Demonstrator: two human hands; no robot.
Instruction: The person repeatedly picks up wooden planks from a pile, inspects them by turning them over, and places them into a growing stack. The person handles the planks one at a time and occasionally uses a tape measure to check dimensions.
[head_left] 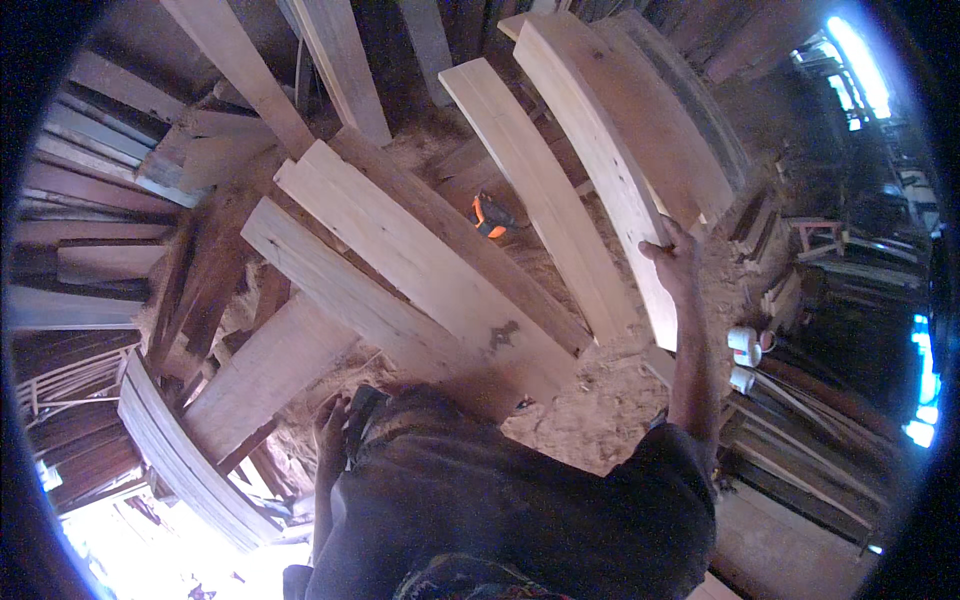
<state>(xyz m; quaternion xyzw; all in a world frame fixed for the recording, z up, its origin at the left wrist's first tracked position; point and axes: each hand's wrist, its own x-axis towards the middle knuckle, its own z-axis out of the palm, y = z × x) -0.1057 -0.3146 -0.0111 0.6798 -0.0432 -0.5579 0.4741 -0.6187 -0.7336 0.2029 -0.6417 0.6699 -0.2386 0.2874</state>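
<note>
On the right, my right hand (675,262) grips the edge of a long pale wooden plank (588,140), the thumb on its near face and the fingers around the far side. This plank stands on its edge and leans against a wide brown board (665,120). My left hand (329,425) is low by my left side, next to a dark blocky object (362,415) whose kind I cannot make out. Its fingers look curled but are partly hidden. Before me lie another pale plank (545,195) and a broad one with a dark stain (425,255).
An orange and black tool (488,217) lies on the sawdust between planks. Sawdust (590,420) covers the ground before me. Stacked boards (100,200) line the left. White containers (743,346) stand at the right, near more stacked timber (810,450).
</note>
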